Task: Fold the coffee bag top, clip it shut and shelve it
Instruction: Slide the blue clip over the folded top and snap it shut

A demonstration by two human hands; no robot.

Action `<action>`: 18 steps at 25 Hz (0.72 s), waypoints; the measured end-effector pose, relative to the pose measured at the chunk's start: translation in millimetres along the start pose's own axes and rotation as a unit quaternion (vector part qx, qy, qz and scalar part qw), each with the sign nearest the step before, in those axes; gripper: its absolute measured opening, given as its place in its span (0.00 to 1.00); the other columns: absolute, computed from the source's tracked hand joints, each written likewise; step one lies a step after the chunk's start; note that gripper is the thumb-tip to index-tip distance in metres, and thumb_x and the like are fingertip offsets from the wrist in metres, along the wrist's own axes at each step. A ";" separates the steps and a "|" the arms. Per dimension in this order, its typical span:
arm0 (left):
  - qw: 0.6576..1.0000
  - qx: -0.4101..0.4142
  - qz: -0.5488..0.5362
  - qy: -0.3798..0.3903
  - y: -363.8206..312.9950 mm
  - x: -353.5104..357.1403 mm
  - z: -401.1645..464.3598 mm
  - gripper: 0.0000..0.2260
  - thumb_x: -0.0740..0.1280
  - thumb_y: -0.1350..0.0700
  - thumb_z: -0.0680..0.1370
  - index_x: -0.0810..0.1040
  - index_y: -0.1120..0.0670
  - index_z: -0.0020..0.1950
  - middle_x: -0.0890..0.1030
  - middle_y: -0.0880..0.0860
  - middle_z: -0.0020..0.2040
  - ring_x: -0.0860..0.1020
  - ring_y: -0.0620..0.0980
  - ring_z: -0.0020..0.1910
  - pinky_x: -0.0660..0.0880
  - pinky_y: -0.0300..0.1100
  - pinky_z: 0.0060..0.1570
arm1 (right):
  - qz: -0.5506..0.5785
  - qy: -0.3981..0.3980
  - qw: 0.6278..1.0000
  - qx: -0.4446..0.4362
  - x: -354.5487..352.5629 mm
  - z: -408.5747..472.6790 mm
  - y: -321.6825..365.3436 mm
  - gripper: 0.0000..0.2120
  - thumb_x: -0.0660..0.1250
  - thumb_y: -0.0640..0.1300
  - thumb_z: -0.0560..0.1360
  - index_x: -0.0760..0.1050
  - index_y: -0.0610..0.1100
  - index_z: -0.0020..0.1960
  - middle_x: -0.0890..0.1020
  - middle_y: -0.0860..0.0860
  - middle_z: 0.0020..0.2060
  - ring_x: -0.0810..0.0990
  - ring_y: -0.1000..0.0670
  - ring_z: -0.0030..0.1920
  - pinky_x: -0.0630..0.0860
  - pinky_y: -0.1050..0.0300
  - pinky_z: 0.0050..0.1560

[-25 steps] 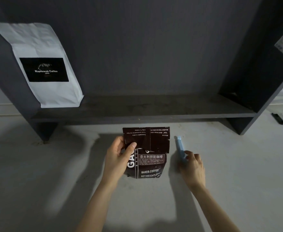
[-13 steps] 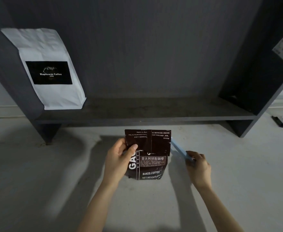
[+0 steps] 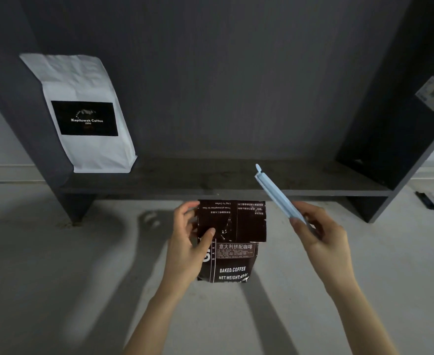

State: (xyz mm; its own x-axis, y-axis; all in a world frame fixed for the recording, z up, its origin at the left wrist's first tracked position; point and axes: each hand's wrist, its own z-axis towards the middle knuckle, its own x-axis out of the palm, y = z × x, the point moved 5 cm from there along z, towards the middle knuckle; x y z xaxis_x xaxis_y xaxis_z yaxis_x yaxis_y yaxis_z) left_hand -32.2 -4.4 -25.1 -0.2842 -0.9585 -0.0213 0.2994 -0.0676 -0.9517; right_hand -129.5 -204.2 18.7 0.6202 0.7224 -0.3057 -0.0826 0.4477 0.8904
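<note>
A dark brown coffee bag (image 3: 232,254) stands on the pale floor, its top folded down over the front. My left hand (image 3: 189,242) grips the bag's left side, thumb pressing the folded flap. My right hand (image 3: 318,234) holds the lower end of a long light-blue clip (image 3: 274,193), lifted to the right of the bag and slanting up to the left. The clip is apart from the bag. Behind them runs the dark shelf (image 3: 236,185).
A white coffee bag (image 3: 87,116) with a black label stands at the shelf's left end, leaning on the side panel. The shelf's right panel (image 3: 390,124) carries a small sticker. A dark object (image 3: 426,201) lies on the floor at far right.
My right hand picked the blue clip up off the floor and raised it, now pointing up and left beside the bag. My left hand kept its hold on the folded bag.
</note>
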 end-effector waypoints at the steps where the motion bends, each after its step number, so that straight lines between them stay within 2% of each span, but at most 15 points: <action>1: 1.000 0.003 0.021 0.007 -0.6 0.5 -0.3 0.22 0.67 0.66 0.71 0.69 0.38 0.50 0.77 0.44 0.54 0.77 0.48 0.55 0.73 0.38 0.56 | 0.003 0.017 1.000 -0.012 1.4 -2.3 4.0 0.17 0.65 0.36 0.71 0.73 0.60 0.44 0.77 0.53 0.40 0.74 0.59 0.37 0.69 0.73 0.33; 4: 0.996 0.018 0.088 0.024 -3.1 -0.1 1.0 0.14 0.66 0.57 0.69 0.75 0.36 0.44 0.77 0.35 0.49 0.76 0.43 0.55 0.71 0.35 0.56 | -0.004 0.053 0.998 -0.041 7.2 -8.5 10.1 0.17 0.66 0.35 0.71 0.74 0.59 0.45 0.79 0.54 0.40 0.75 0.59 0.40 0.69 0.73 0.38; 6: 0.995 0.010 0.095 0.026 -2.1 -1.6 1.5 0.11 0.65 0.54 0.68 0.76 0.37 0.44 0.76 0.32 0.49 0.76 0.42 0.55 0.72 0.36 0.55 | -0.040 0.067 0.995 -0.067 13.1 -11.8 10.8 0.19 0.67 0.34 0.70 0.74 0.60 0.45 0.79 0.54 0.41 0.75 0.60 0.43 0.69 0.74 0.41; 9: 0.996 -0.015 0.084 0.029 -0.9 -2.9 0.3 0.08 0.65 0.45 0.66 0.77 0.37 0.44 0.77 0.37 0.52 0.77 0.44 0.56 0.73 0.41 0.57 | -0.065 0.079 0.991 -0.082 21.5 -15.3 7.2 0.20 0.68 0.33 0.69 0.75 0.59 0.45 0.77 0.57 0.42 0.75 0.62 0.45 0.69 0.75 0.43; 11: 0.997 -0.026 0.069 0.031 -3.7 -2.2 -0.8 0.11 0.64 0.41 0.64 0.77 0.38 0.44 0.77 0.40 0.54 0.76 0.41 0.55 0.72 0.36 0.55 | -0.076 0.080 0.990 -0.088 25.6 -16.5 3.9 0.19 0.68 0.32 0.68 0.77 0.57 0.47 0.77 0.59 0.42 0.75 0.62 0.46 0.69 0.75 0.43; 14: 0.998 -0.043 0.043 0.017 -8.7 -1.8 -1.7 0.09 0.65 0.42 0.66 0.78 0.41 0.44 0.77 0.41 0.52 0.76 0.32 0.50 0.71 0.25 0.46 | -0.092 0.082 0.988 -0.095 30.4 -16.9 0.3 0.18 0.69 0.31 0.67 0.79 0.53 0.48 0.76 0.59 0.42 0.75 0.62 0.46 0.68 0.77 0.44; 16: 0.998 -0.045 0.043 0.014 -10.2 -2.3 -1.5 0.05 0.64 0.47 0.71 0.79 0.42 0.43 0.77 0.42 0.51 0.76 0.31 0.48 0.70 0.23 0.44 | -0.094 0.090 0.986 -0.099 33.5 -17.7 -0.8 0.18 0.69 0.32 0.67 0.79 0.53 0.49 0.75 0.59 0.43 0.75 0.63 0.46 0.69 0.77 0.45; 18: 0.998 -0.053 0.038 0.018 -9.5 -3.0 -2.1 0.05 0.63 0.50 0.74 0.80 0.44 0.44 0.79 0.46 0.53 0.77 0.32 0.49 0.71 0.23 0.45 | -0.087 0.096 0.987 -0.097 36.1 -19.1 -1.4 0.18 0.68 0.33 0.68 0.78 0.55 0.48 0.75 0.57 0.44 0.74 0.62 0.48 0.68 0.77 0.46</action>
State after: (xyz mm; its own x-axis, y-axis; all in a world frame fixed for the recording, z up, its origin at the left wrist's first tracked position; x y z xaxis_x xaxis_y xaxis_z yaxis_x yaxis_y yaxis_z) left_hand -36.1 -0.4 -16.6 -0.2967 -0.9493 -0.1043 0.2234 0.0372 -0.9740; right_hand -121.9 -168.7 -0.1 0.4814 0.7038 -0.5225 -0.1480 0.6528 0.7429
